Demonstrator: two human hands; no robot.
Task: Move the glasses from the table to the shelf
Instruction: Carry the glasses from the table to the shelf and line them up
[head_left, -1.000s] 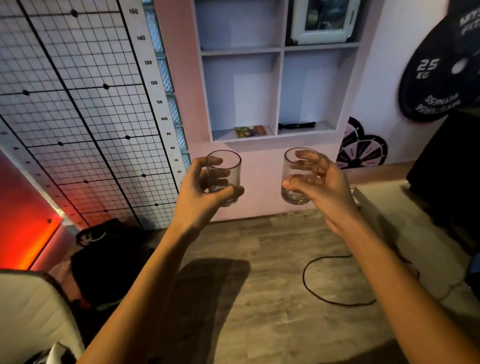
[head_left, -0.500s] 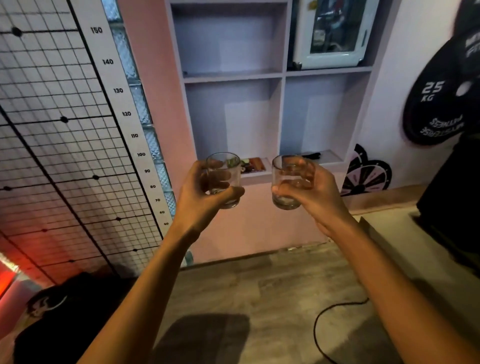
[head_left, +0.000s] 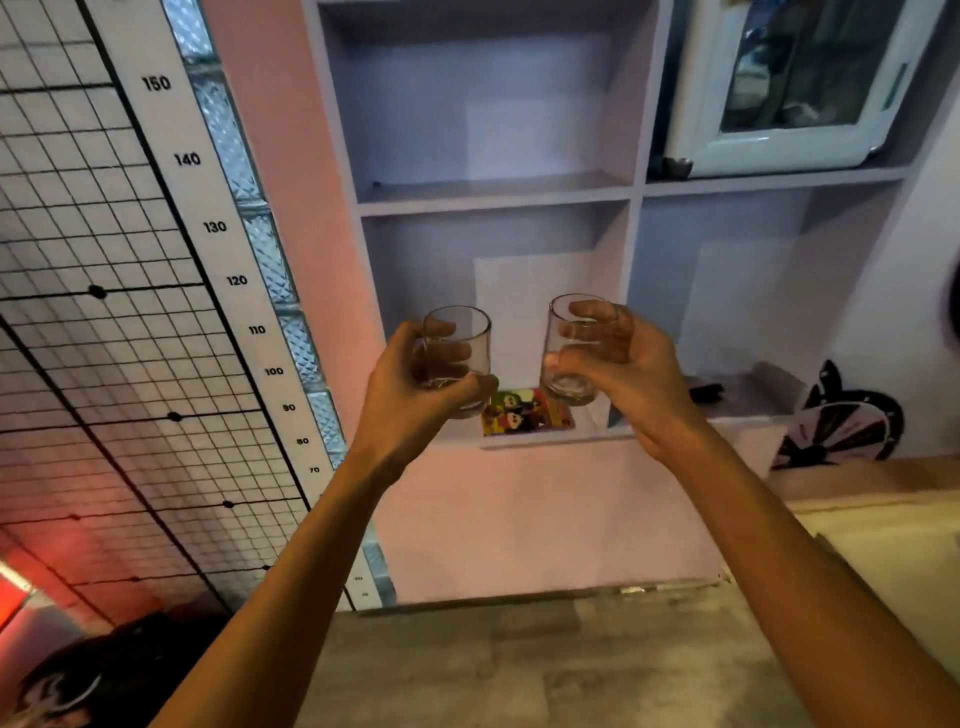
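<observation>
glasses: 2, upright, one per hand | left hand grip clamped on left glass | right hand grip clamped on right glass | both held before the shelf, over its lower-left compartment | change: shelf closer, glasses nearer together

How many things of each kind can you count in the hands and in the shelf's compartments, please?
Glasses: 2, left-hand glass, right-hand glass
Colourful card: 1
Dark object, too blurred to identify: 1
White glass-fronted appliance: 1
Total: 5
</observation>
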